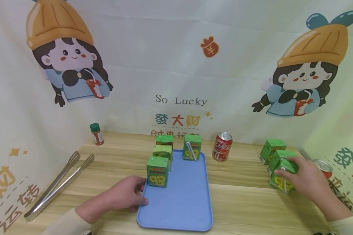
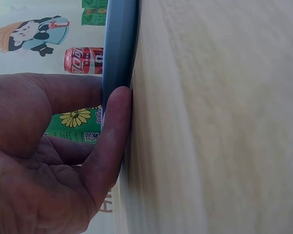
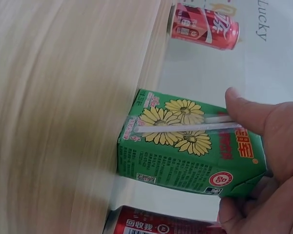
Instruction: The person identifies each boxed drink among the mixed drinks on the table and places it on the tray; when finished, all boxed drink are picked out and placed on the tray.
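On the left of the desk (image 1: 238, 205) lie metal tongs (image 1: 61, 187), their two arms spread and their tips pointing toward the back. Behind them, near the cloth (image 1: 176, 65) printed with cartoon figures, stands a red jar (image 1: 97, 134) with a green cap.

The left hand (image 1: 125, 194) pinches the left edge of a blue tray (image 1: 185, 205), thumb over the rim and the other fingers at the side. Along that edge three green cartons stand in a row running back: a front carton (image 1: 157, 173), a middle carton (image 1: 162, 151) and a rear carton (image 1: 164, 139), whose base is hidden. Across from the rear one, at the tray's far right corner, stands a straw carton (image 1: 192, 148). Just right of that corner, a red can (image 1: 223, 147) stands upright on the desk.

Well apart on the right, two more green boxes (image 1: 272, 150) stand one before the other. In front of them the right hand (image 1: 307, 178) grips a slightly tilted green pack (image 3: 185, 146) by its upper end, straw showing on the front; whether it touches the desk I cannot tell. A second can (image 1: 325, 168) stands beyond that hand, partly covered.
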`<state>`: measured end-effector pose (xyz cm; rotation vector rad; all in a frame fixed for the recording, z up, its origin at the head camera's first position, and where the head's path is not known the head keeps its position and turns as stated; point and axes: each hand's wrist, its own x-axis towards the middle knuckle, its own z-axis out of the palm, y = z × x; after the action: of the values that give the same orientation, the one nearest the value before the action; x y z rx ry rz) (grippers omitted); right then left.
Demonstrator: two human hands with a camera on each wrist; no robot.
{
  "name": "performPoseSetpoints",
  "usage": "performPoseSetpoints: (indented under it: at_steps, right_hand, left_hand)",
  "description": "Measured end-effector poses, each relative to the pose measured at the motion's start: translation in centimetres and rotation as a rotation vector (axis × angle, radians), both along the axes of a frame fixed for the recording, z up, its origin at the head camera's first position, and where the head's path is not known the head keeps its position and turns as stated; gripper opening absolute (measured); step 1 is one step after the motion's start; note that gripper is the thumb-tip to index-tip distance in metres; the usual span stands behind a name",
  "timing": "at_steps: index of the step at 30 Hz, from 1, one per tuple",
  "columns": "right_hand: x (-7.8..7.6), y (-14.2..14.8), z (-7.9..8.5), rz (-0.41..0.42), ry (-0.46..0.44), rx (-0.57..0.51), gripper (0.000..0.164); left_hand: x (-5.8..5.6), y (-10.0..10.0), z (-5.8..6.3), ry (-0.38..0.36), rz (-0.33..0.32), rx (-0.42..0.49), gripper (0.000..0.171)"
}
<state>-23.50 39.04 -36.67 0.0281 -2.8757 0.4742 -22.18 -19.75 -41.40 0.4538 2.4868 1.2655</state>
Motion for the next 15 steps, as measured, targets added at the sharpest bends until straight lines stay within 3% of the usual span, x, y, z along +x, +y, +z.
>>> performPoseSetpoints:
  at_steps: [7, 15]
  right_hand:
    - [0.12, 0.00, 0.45, -0.035, -0.074, -0.002, 0.094]
    - [0.28, 0.69, 0.83, -0.020, -0.172, -0.136, 0.092]
  left_hand:
    - [0.11, -0.01, 0.06, -0.028, 0.013, 0.000, 0.068]
    - [0.02, 0.03, 0.21, -0.040, 0.005, -0.019, 0.060]
